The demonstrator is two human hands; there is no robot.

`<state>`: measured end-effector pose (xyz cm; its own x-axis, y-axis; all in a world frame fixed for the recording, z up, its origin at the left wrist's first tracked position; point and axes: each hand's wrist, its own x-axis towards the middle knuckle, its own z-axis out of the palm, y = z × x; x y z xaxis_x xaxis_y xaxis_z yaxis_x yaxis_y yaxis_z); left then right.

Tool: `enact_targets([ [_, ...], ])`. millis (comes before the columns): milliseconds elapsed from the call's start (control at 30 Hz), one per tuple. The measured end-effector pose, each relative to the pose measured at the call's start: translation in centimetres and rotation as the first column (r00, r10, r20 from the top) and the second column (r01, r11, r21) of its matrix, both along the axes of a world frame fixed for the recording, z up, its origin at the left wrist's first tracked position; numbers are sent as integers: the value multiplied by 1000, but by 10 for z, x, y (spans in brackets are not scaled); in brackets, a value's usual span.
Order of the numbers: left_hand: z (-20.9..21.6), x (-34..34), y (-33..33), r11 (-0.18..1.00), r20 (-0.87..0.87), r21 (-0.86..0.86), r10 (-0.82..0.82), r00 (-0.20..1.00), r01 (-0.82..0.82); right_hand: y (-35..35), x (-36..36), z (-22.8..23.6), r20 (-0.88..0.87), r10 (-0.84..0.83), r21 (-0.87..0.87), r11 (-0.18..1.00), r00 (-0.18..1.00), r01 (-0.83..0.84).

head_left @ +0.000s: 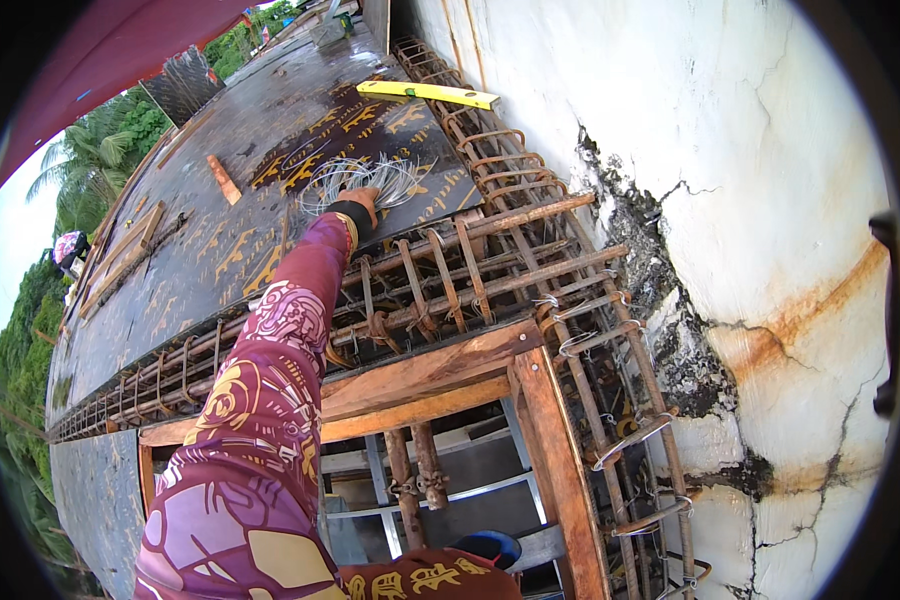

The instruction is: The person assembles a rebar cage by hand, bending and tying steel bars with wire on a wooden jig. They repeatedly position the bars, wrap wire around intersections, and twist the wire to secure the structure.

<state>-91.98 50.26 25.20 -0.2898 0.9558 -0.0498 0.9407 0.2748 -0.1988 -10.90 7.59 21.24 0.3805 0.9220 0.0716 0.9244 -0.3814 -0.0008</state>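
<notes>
My left arm, in a maroon and purple patterned sleeve, stretches from the lower left across the rebar beam cage (pixel 420 290). At its end my left hand (pixel 362 200), with a black band at the wrist, is closed on a loose coil of thin silvery tie wire (pixel 400 180). The coil lies on dark plywood sheeting (pixel 310 120) with yellow printing; the hand partly hides its fingers and the strands under it. My right hand does not show. At the lower edge is maroon cloth with yellow print (pixel 430 578), beside something blue and rounded (pixel 490 546).
A yellow spirit level (pixel 428 94) rests across the plywood edge and a second rebar cage (pixel 620 400) along the cracked white wall (pixel 770 180). Timber framing (pixel 560 460) borders an opening below. Wood pieces (pixel 224 180) lie on the sheeting. Someone (pixel 70 250) is at the far left.
</notes>
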Motion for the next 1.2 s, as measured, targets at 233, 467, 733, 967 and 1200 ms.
enact_targets([
  [233,-18,17,-4,996,-200,46,-69,977,80,-11,14,-15,120,-7,-36,999,993,11],
  [467,11,16,-8,979,-8,190,78,997,-75,-8,9,-12,53,-41,-107,993,998,46],
  [733,59,1,-10,984,-55,177,17,998,-7,-8,20,-15,-25,-76,-206,976,997,70],
  [967,82,16,-11,885,169,428,123,978,-185,-17,51,-35,98,-24,-328,943,995,55],
  [1200,109,9,-26,727,258,585,254,932,-360,-10,30,-30,55,-9,-179,984,998,19],
])
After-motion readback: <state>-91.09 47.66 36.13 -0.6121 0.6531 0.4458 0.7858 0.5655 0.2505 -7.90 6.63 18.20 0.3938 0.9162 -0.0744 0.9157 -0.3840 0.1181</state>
